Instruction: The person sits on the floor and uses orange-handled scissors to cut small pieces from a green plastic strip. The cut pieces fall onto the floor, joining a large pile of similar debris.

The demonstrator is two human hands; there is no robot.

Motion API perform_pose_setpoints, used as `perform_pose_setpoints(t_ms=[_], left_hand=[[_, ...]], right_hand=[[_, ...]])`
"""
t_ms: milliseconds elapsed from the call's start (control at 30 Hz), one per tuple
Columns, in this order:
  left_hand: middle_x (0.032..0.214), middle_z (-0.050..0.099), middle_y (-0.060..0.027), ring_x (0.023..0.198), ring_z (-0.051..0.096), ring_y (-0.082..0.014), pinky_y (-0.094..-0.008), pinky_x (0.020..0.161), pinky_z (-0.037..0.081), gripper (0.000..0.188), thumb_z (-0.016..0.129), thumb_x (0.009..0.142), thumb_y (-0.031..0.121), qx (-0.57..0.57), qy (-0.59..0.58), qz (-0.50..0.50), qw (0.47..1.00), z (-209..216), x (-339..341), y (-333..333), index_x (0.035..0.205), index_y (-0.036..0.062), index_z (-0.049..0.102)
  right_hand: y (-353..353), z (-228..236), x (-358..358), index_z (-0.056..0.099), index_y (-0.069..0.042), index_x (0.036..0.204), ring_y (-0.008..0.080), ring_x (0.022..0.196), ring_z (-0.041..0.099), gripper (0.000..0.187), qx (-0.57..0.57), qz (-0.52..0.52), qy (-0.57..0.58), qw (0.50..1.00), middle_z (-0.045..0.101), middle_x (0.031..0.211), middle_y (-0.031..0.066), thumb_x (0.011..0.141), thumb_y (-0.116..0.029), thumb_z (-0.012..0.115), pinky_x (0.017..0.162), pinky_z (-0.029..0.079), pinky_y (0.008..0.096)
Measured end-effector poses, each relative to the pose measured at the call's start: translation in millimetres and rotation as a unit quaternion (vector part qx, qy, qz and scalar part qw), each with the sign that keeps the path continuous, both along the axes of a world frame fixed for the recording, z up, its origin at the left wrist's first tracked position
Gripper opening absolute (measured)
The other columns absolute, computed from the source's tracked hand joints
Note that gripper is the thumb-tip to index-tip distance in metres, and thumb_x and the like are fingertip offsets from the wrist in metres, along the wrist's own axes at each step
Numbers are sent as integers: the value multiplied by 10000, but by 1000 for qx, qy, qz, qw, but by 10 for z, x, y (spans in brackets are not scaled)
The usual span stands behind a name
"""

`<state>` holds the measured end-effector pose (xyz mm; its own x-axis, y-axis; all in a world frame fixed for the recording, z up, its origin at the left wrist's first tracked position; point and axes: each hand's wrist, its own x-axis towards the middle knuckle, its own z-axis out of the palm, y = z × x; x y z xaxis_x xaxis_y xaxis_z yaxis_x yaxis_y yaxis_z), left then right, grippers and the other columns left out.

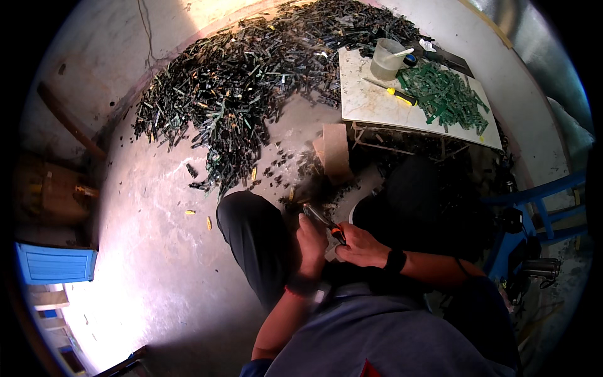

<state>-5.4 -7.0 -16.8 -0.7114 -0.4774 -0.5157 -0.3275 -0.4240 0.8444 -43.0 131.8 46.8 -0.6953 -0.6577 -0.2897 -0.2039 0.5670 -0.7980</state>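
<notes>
Holding the orange-handled pliers (pixel 325 220), the right grip (pixel 364 246) is wrapped around their handles, low between the knees, the nose pointing up and leftward. The left grip (pixel 311 244) is curled with its thumb just beside that nose; whether it pinches a small part there, I cannot tell.

A slip of the pliers could nip the thumb, since it sits so near, and any fragment springing loose might vanish among the dark scraps (pixel 245 116) heaped on the floor. On the desk (pixel 361 103), green circuit-board strips (pixel 443 94) spread toward the front edge; a knocked leg could send some over, or set the yellow-and-black screwdriver (pixel 402 96) rolling.

Hard to make out: the pliers' tip, blurred and dark; the left fingers' undersides, hidden; the space beneath the desk, lost in shadow.
</notes>
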Motion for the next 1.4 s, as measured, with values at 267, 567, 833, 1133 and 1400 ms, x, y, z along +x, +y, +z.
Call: perform_pose_setpoints(t_ms=[267,567,833,1133,1400], left_hand=[[528,402,40,416,330,-78,-255,388,233,544,299,989,542,-38,-12,-10,999,-122,-2,-23,679,121,453],[517,404,27,414,361,-98,-264,388,269,563,280,996,533,-105,-30,-22,994,-216,0,-11,681,101,456],[524,356,42,410,313,-87,-253,393,238,497,308,984,533,54,-59,3,997,28,51,1,723,131,438],[525,256,37,429,234,-94,-247,415,201,495,323,980,514,124,38,-231,964,83,202,-59,690,119,391],[507,251,42,406,200,-101,-263,422,205,528,314,972,528,367,-38,-147,918,542,58,-175,636,127,384]], right_hand=[[-58,136,-15,489,48,952,413,827,578,292,44,-1,71,997,572,854,238,758,-151,581,712,464,461],[-64,-124,9,529,46,961,396,801,596,303,52,35,73,995,590,852,228,733,-140,600,672,485,442],[34,-137,-428,575,-12,1013,379,850,624,319,92,88,126,984,643,890,202,726,-143,621,726,499,430],[425,40,-1286,493,-47,827,346,772,561,262,92,295,351,884,535,786,128,658,-132,674,654,468,442],[458,137,-904,522,-24,929,351,737,559,230,19,81,111,990,553,754,144,740,-140,585,655,459,417]])
